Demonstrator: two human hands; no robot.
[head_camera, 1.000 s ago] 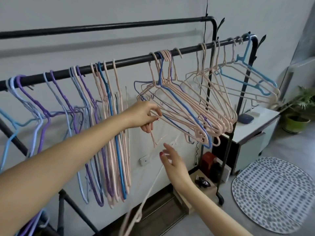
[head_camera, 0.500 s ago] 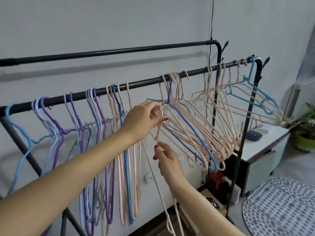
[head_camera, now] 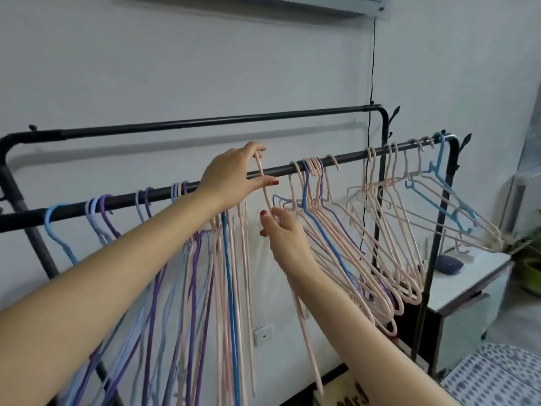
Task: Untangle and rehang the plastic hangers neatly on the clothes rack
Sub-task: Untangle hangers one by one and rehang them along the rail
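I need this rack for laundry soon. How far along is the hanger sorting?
Partly done. Purple and blue hangers already hang along the rail. The left hand holds a pink hanger by its hook at the rail while the right hand steadies its neck. The splayed pink bunch still needs sorting.

A white cabinet (head_camera: 468,284) stands at the right, with a dark blue rounded object (head_camera: 448,265) on its top. Beside it, at the frame's edge, sits a potted plant (head_camera: 531,269) (only partly visible). A patterned mat (head_camera: 497,376) lies on the floor. A black cord (head_camera: 372,63) runs down the wall (head_camera: 175,68), and a white wall socket (head_camera: 263,334) sits low.
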